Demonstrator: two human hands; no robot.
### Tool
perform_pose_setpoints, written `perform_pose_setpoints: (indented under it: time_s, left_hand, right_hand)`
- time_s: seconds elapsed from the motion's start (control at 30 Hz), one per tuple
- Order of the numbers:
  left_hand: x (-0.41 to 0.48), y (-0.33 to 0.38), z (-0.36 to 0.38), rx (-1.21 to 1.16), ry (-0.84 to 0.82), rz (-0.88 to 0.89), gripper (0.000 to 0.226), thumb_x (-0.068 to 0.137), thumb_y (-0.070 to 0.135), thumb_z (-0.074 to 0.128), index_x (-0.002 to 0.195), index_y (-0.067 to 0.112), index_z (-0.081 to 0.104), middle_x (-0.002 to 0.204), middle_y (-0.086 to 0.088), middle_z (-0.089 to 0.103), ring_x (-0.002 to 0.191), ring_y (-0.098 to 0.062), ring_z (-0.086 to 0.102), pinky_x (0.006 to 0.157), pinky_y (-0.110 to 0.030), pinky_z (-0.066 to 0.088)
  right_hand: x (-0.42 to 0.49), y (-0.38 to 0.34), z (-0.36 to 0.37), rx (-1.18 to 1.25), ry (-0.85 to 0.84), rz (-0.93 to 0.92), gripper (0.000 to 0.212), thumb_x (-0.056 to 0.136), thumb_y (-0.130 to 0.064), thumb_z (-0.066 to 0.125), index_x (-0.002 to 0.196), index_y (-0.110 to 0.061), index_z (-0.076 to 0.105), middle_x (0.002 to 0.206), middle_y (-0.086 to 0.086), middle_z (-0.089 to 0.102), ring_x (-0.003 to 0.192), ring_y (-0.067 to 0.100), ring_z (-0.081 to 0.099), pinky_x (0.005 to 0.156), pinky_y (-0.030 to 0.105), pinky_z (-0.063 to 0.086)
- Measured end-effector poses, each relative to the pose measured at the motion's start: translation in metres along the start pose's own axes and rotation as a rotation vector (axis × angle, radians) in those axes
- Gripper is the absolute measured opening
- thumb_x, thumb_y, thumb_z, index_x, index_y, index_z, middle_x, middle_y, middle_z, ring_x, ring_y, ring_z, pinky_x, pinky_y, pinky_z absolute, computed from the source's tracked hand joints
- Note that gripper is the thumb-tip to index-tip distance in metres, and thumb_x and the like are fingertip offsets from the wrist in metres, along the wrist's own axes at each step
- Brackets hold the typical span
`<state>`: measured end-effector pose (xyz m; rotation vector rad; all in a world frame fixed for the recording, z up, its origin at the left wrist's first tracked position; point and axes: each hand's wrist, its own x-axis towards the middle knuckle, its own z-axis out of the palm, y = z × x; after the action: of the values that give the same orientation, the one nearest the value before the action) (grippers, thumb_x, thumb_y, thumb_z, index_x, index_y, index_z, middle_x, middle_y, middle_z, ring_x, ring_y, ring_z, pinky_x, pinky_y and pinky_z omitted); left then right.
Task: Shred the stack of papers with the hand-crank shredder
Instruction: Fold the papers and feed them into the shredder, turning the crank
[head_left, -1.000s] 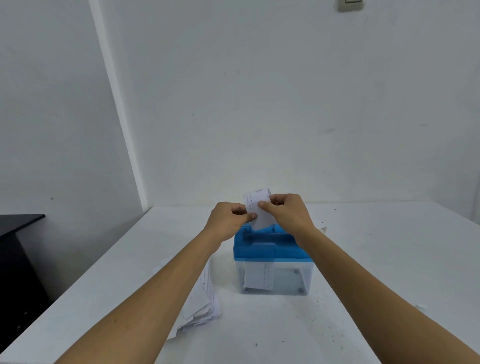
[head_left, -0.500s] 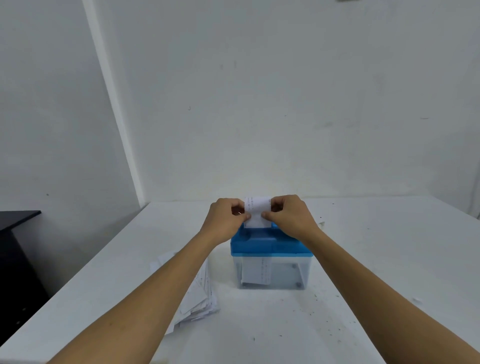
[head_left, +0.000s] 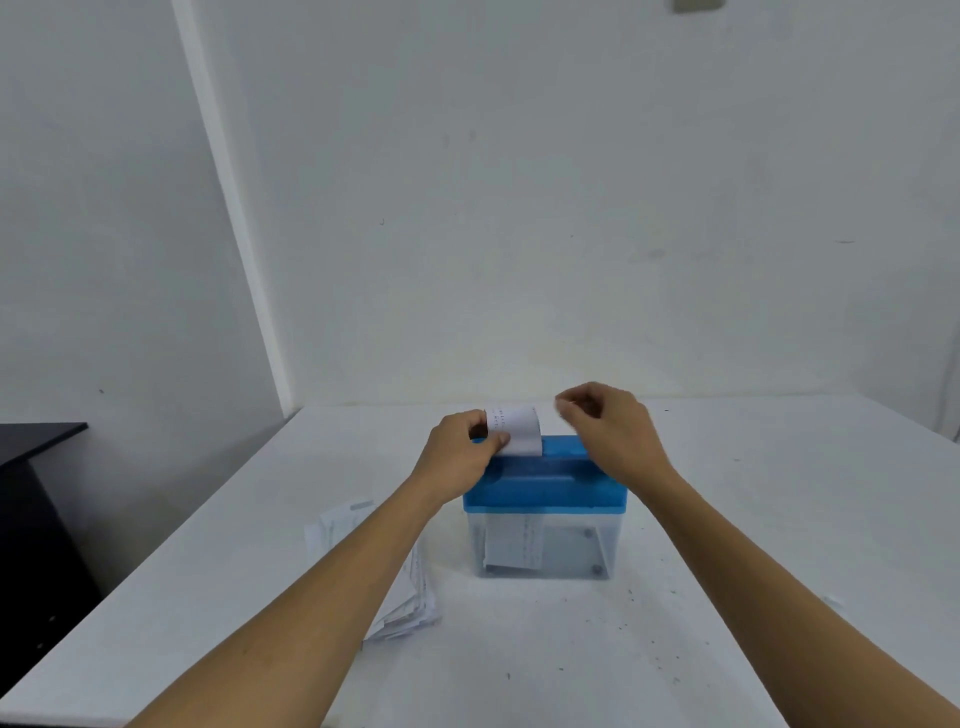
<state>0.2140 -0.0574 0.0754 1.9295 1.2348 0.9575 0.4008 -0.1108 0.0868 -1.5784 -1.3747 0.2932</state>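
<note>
The hand-crank shredder (head_left: 545, 483) has a blue top and a clear bin and stands mid-table. A small printed paper slip (head_left: 517, 431) sticks upright out of its top. My left hand (head_left: 460, 454) pinches the slip's left edge. My right hand (head_left: 610, 426) hovers just right of the slip, above the blue top, fingers loosely curled and apart, holding nothing. Inside the clear bin hangs a sheet of paper (head_left: 514, 543). The stack of papers (head_left: 410, 592) lies on the table left of the shredder, partly hidden by my left forearm. The crank is not visible.
The white table (head_left: 727, 519) carries small dark specks in front of the shredder. A dark cabinet (head_left: 36, 467) stands at the left beyond the table edge. White walls close off the back and left.
My right hand has let go of the slip and moved right and slightly up. My left hand still holds the slip, which sits lower in the shredder top.
</note>
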Motion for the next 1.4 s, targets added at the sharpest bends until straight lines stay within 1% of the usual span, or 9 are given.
perform_pose_setpoints:
  time_s: [0.1, 0.23, 0.33, 0.5, 0.6, 0.7, 0.8, 1.13, 1.4]
  left_hand:
    - [-0.001, -0.003, 0.002, -0.004, 0.015, 0.009, 0.031, 0.100, 0.021, 0.061, 0.131, 0.016, 0.062, 0.131, 0.003, 0.065, 0.114, -0.014, 0.059, 0.095, -0.023, 0.046]
    - [-0.002, -0.008, 0.006, 0.010, 0.035, 0.035, 0.023, 0.101, 0.022, 0.059, 0.123, 0.015, 0.064, 0.127, 0.005, 0.064, 0.109, -0.011, 0.057, 0.091, -0.021, 0.043]
    - [-0.002, -0.011, 0.009, 0.018, 0.055, 0.043, 0.022, 0.102, 0.022, 0.058, 0.122, 0.015, 0.064, 0.126, 0.004, 0.064, 0.112, -0.013, 0.058, 0.092, -0.020, 0.042]
    - [-0.002, -0.018, 0.014, -0.003, 0.065, 0.064, 0.020, 0.102, 0.023, 0.058, 0.121, 0.017, 0.063, 0.122, 0.007, 0.063, 0.108, -0.008, 0.055, 0.091, -0.019, 0.042]
    - [-0.001, -0.021, 0.017, -0.022, 0.076, 0.065, 0.009, 0.102, 0.023, 0.057, 0.111, 0.023, 0.061, 0.113, 0.011, 0.060, 0.104, -0.007, 0.054, 0.085, -0.015, 0.040]
    - [0.000, -0.023, 0.019, -0.043, 0.090, 0.064, 0.012, 0.102, 0.024, 0.057, 0.112, 0.020, 0.062, 0.116, 0.010, 0.062, 0.106, -0.009, 0.056, 0.087, -0.017, 0.041]
    - [-0.001, -0.025, 0.023, -0.048, 0.118, 0.060, 0.017, 0.103, 0.025, 0.056, 0.115, 0.017, 0.063, 0.118, 0.007, 0.063, 0.108, -0.011, 0.057, 0.087, -0.019, 0.044]
    - [-0.003, -0.027, 0.026, -0.085, 0.154, 0.047, 0.013, 0.102, 0.025, 0.056, 0.111, 0.018, 0.062, 0.116, 0.006, 0.063, 0.109, -0.013, 0.058, 0.086, -0.019, 0.044]
    - [-0.020, -0.017, 0.023, -0.146, 0.045, 0.081, 0.044, 0.077, 0.048, 0.082, 0.111, 0.030, 0.060, 0.109, 0.021, 0.059, 0.100, 0.008, 0.055, 0.070, -0.005, 0.043]
  right_hand:
    - [-0.016, 0.026, -0.014, 0.113, 0.219, 0.025, 0.015, 0.102, -0.032, 0.051, 0.109, -0.022, 0.061, 0.100, -0.008, 0.065, 0.094, 0.008, 0.062, 0.069, 0.011, 0.042]
    - [-0.047, 0.076, -0.005, 0.043, 0.105, 0.026, 0.041, 0.103, -0.051, 0.032, 0.126, -0.023, 0.052, 0.121, -0.005, 0.061, 0.110, 0.013, 0.058, 0.091, 0.030, 0.052]
    - [-0.060, 0.099, 0.003, -0.092, 0.041, -0.059, 0.072, 0.094, -0.070, 0.009, 0.141, -0.030, 0.046, 0.141, -0.011, 0.050, 0.132, 0.010, 0.042, 0.114, 0.036, 0.037]
    - [-0.053, 0.103, -0.001, -0.184, -0.067, -0.107, 0.068, 0.091, -0.072, -0.004, 0.148, -0.045, 0.023, 0.151, -0.026, 0.025, 0.149, -0.003, 0.006, 0.122, 0.028, 0.008]
    - [-0.053, 0.099, -0.005, -0.150, -0.141, -0.067, 0.047, 0.101, -0.059, 0.007, 0.144, -0.047, 0.021, 0.147, -0.025, 0.027, 0.144, -0.006, 0.012, 0.121, 0.025, 0.009]
    - [-0.055, 0.104, -0.001, -0.071, -0.136, -0.033, 0.061, 0.099, -0.066, 0.008, 0.147, -0.039, 0.033, 0.147, -0.017, 0.037, 0.142, 0.004, 0.031, 0.123, 0.034, 0.023]
    - [-0.056, 0.101, 0.004, -0.018, -0.095, 0.002, 0.070, 0.097, -0.069, 0.008, 0.128, -0.026, 0.052, 0.125, -0.004, 0.058, 0.117, 0.011, 0.054, 0.109, 0.039, 0.044]
    - [-0.053, 0.077, -0.012, -0.086, -0.235, 0.174, 0.075, 0.092, -0.065, 0.008, 0.097, -0.015, 0.064, 0.086, 0.004, 0.067, 0.081, 0.014, 0.065, 0.072, 0.023, 0.052]
    - [-0.036, 0.044, -0.040, -0.293, -0.506, 0.250, 0.040, 0.109, -0.035, 0.028, 0.137, -0.013, 0.047, 0.078, 0.008, 0.070, 0.055, 0.014, 0.060, 0.047, 0.015, 0.044]
